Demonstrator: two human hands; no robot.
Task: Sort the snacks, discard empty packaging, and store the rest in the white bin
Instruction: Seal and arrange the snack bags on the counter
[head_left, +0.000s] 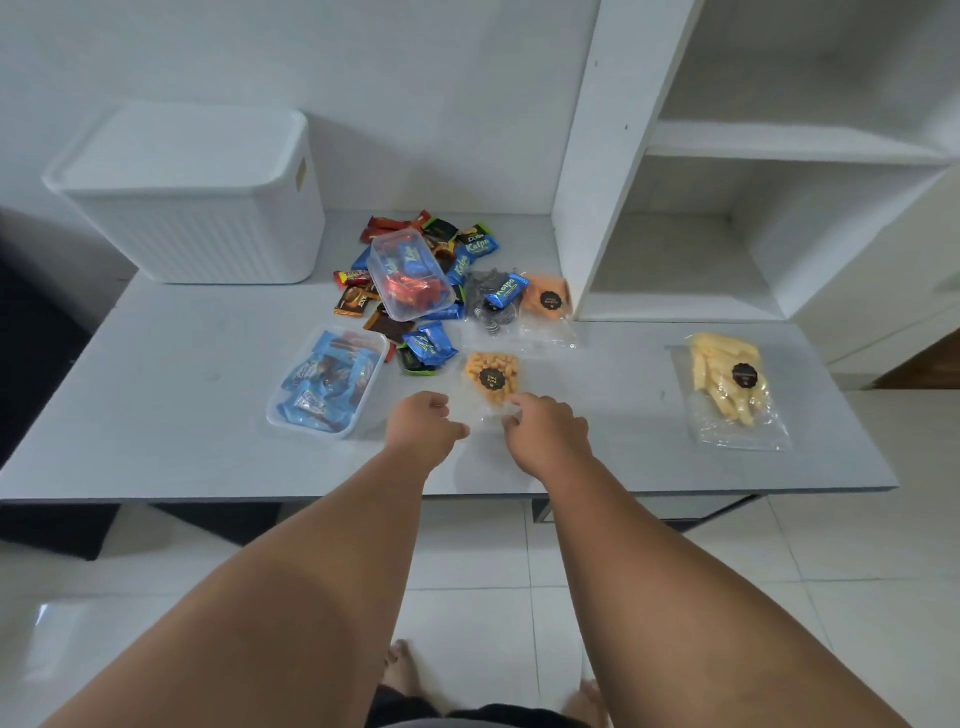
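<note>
A clear bag of orange puffs (491, 383) lies on the grey table (182, 395) in front of me. My left hand (423, 423) and my right hand (545, 426) both pinch its near edge. Beyond it sits a heap of small wrapped snacks (447, 249) in blue, red and brown. A clear tub (410, 275) rests tilted on that heap with wrappers inside. Another clear tub (327, 382) at the left holds blue packets. The white bin (197, 202) stands lidded at the back left. A bag of yellow sticks (727, 384) lies at the right.
Two more clear bags, one with dark round cookies (491, 306) and one with orange snacks (548, 299), lie next to a white shelf unit (727, 156) at the back right. The table's front edge (467, 496) is near me, with tiled floor below.
</note>
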